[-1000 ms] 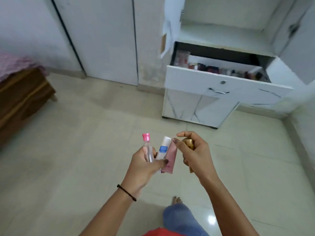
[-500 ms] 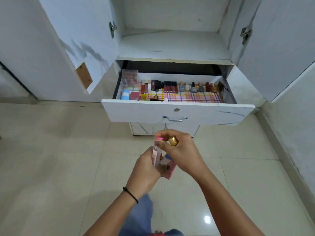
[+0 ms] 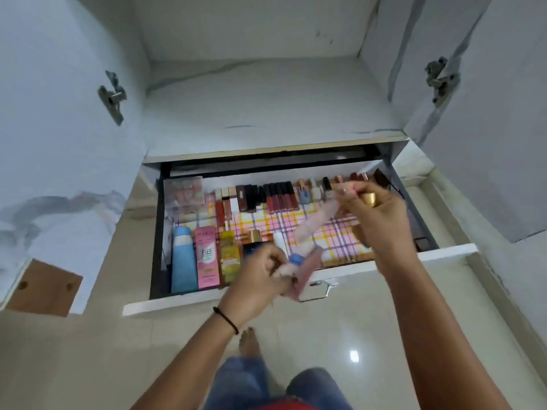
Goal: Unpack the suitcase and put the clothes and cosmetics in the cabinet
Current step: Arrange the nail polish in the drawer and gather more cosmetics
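Over the open cabinet drawer [image 3: 444, 250] — lined with lipsticks [image 3: 278, 197] and tubes — the left hand [image 3: 260, 276] grips a pink tube [image 3: 309, 272] and a blue-capped white tube [image 3: 295, 259]. The right hand [image 3: 381, 223] pinches a blurred clear bottle [image 3: 316, 226] by its top, with a gold-capped item [image 3: 368, 199] held in its curled fingers.

Home, bedroom-type storage corner. White laminate cabinet [image 3: 266, 99] with doors swung open, pulled-out drawer [image 3: 438, 253] packed with cosmetics [image 3: 278, 196] on a checked liner [image 3: 257, 220]. Glossy tiled floor [image 3: 88, 350], bare foot [image 3: 250, 341] on it.
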